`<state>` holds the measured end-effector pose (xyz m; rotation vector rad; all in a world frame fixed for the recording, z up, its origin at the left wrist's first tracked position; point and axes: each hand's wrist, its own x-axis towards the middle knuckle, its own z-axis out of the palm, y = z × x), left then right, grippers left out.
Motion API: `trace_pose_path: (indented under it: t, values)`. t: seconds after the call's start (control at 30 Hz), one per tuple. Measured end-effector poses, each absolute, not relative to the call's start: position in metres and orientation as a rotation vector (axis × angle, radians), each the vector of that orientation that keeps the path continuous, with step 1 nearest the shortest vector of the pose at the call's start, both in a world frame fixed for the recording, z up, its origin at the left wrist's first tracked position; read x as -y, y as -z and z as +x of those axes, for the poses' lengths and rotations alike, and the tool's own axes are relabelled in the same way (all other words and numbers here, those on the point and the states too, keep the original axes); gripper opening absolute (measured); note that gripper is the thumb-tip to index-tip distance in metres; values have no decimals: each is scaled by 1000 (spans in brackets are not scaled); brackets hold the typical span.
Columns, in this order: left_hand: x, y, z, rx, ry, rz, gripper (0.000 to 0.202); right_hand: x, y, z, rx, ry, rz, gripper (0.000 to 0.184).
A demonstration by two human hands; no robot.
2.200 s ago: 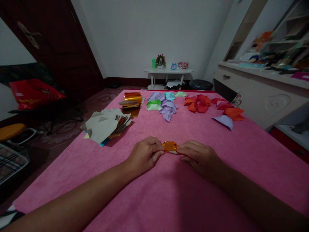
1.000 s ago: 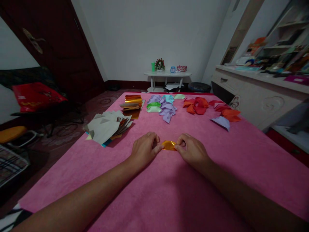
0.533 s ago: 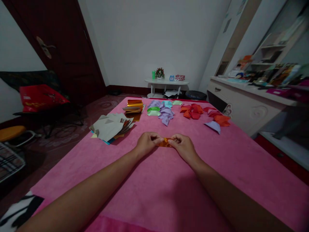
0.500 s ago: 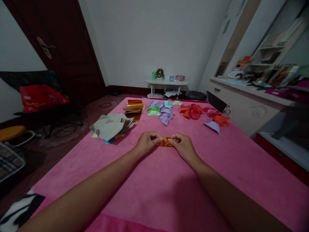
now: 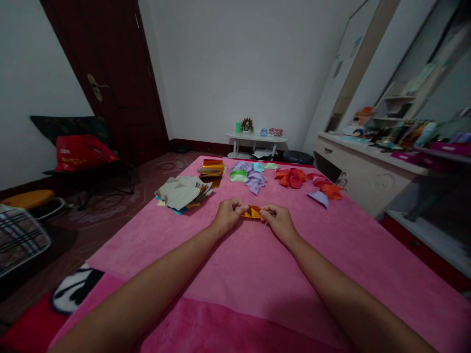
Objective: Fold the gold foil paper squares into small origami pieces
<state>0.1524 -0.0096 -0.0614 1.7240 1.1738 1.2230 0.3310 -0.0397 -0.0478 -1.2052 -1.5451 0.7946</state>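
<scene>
The left hand [image 5: 228, 215] and right hand [image 5: 277, 221] are each pinching one end of one folded gold paper piece [image 5: 252, 212]. Roughly six red folded pieces [image 5: 294, 177] are lying beyond it, though the dim view is blurring the count.

we stretch both arms [image 5: 176, 264] forward, converging | our left hand [image 5: 228, 215]: fingers pinched | our right hand [image 5: 276, 221]: fingers pinched
</scene>
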Motion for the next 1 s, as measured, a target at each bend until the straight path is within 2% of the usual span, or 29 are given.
trace_pose_path:
  t: [0.57,1.0]
  values:
    - [5,63,149,-1287,-1274,1796,35,35,49,330,1528,-812,-1224,20]
    - [12,61,155,-1175,-1128,1744,36,38,50,327,1598,-845,-1208,21]
